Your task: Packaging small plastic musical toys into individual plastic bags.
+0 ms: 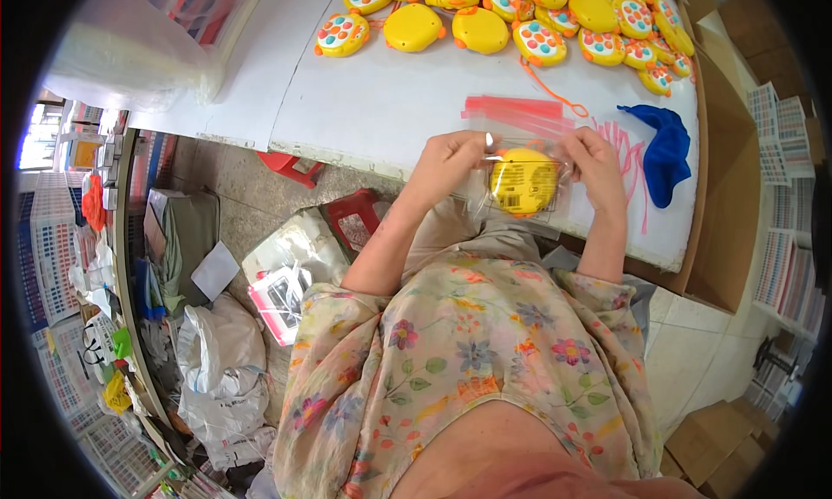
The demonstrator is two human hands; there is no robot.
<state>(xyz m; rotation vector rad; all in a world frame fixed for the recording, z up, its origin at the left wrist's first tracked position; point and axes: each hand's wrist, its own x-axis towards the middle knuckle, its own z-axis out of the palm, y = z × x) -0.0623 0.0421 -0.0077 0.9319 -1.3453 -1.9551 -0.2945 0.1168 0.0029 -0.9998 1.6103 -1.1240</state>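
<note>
Over the table (364,109) edge, both hands held a yellow toy (523,180) inside a clear bag (520,206): left hand (448,159) and right hand (594,163) fingers pinched its mouth. Bagging looked nearly finished; sealing would need an even press along the strip.

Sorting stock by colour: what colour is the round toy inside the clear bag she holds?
Yellow: the round plastic toy shows best in the head view.
</note>
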